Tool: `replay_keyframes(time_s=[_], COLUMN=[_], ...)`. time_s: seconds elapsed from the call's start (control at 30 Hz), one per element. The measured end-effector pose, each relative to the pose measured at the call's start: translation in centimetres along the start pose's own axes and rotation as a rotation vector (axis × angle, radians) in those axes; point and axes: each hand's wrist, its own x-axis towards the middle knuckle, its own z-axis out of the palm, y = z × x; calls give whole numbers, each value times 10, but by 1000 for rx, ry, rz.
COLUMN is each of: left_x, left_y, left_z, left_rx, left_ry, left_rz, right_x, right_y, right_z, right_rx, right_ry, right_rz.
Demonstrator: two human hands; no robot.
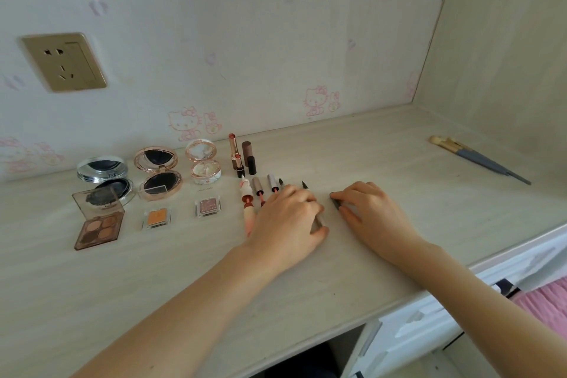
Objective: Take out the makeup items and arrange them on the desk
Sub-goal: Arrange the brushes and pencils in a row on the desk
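Both forearms reach in from the near edge of the pale wood-grain table [399,163]. The left hand [288,218] lies palm down with fingers curled round a slim liner pen [319,218]; only the pen's dark pointed tip and a short length of grey barrel show past the knuckles. The right hand [368,212] rests just beside it, fingertips pinching a small dark cap [334,199], most of it hidden.

Left of the hands lies a row of lip wands [259,189], their lower ends covered by the left hand. Further left sit two small square shadow pans [158,218] and an open brown four-pan palette [99,228]. Behind them stand three round compacts [159,173], lids raised, and upright lipsticks [237,152].

Well apart, at far right, lie grey-handled brushes [478,158]; how many, cannot be told. A gold wall socket [64,61] sits on the wall.
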Motion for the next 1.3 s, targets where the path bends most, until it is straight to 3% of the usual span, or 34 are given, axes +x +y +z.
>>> replay_keyframes(time_s=[0.4, 0.8, 1.1, 1.3], left_x=[1, 7, 64, 115], left_y=[-5, -3, 29, 69], left_z=[-2, -6, -1, 22], left_rx=[2, 5, -84, -247], left_ry=[18, -13, -26, -67], left_rz=[-165, -187, -118, -171], right_x=[35, 28, 9, -7], right_y=[-17, -8, 55, 119], right_z=[17, 12, -39, -74], right_rx=[65, 82, -49, -149], right_ry=[-103, -77, -12, -15], right_rz=[-50, -46, 48, 174])
